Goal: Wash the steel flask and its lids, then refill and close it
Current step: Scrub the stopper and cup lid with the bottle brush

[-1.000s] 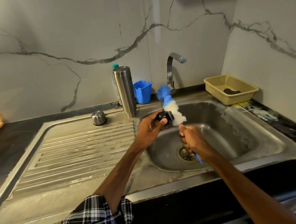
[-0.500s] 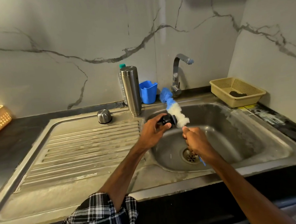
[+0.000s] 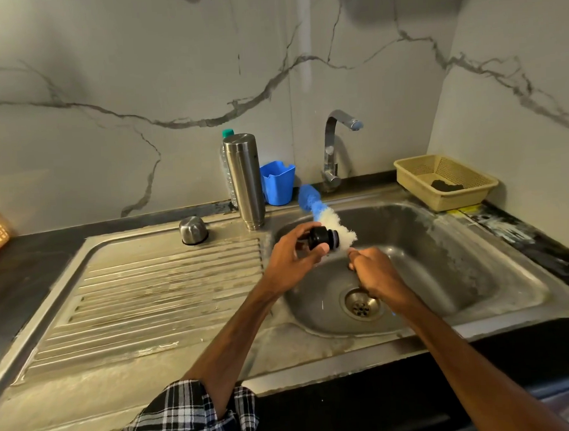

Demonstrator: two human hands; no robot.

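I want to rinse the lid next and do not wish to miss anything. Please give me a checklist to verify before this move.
1. Small black round plastic lid gripped in left hand: ok.
2. Blue-and-white bristle bottle brush held by right hand, touching lid: ok.
3. Both hands over steel sink basin: ok.
4. Water running from curved chrome tap: not ok, no stream visible.
5. Tall steel flask upright, clear of basin: ok.
6. Lid scrubbed clean: cannot tell.
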